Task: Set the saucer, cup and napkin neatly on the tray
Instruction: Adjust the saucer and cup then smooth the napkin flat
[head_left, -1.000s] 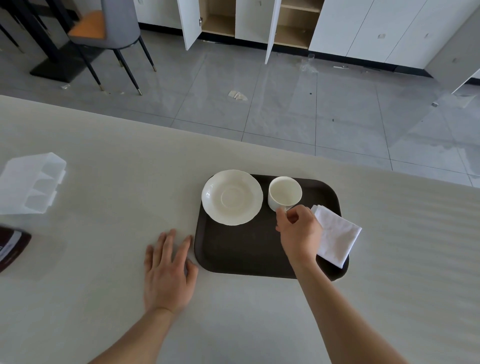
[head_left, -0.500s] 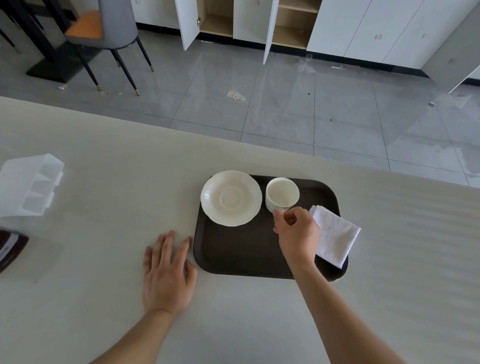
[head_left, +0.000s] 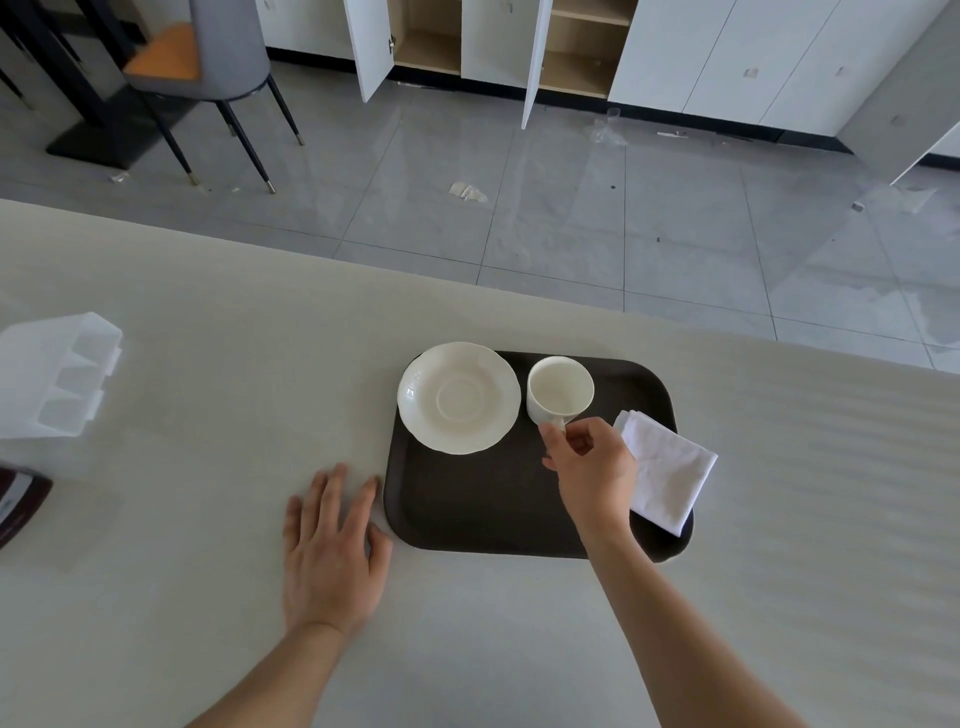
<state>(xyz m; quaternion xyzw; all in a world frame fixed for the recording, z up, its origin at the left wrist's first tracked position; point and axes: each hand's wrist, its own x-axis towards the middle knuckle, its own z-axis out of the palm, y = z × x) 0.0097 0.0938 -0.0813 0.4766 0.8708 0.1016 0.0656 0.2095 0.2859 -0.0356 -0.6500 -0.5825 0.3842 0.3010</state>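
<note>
A dark brown tray (head_left: 483, 509) lies on the pale table. A white saucer (head_left: 458, 397) rests on its far left corner, overhanging the rim a little. A white empty cup (head_left: 560, 391) stands upright just right of the saucer. My right hand (head_left: 589, 470) pinches the cup's handle at its near side; the handle is mostly hidden by my fingers. A folded white napkin (head_left: 665, 470) lies on the tray's right edge, sticking out past it. My left hand (head_left: 332, 551) lies flat and open on the table, its thumb touching the tray's near left corner.
A translucent plastic box (head_left: 52, 376) sits at the table's left, with a dark object (head_left: 21, 501) at the left edge below it. The table's far edge runs diagonally behind the tray; beyond it are tiled floor, a chair and open cabinets.
The view has shifted slightly. My right hand stays pinched at the cup's handle, and cup, saucer, napkin and left hand keep their places.
</note>
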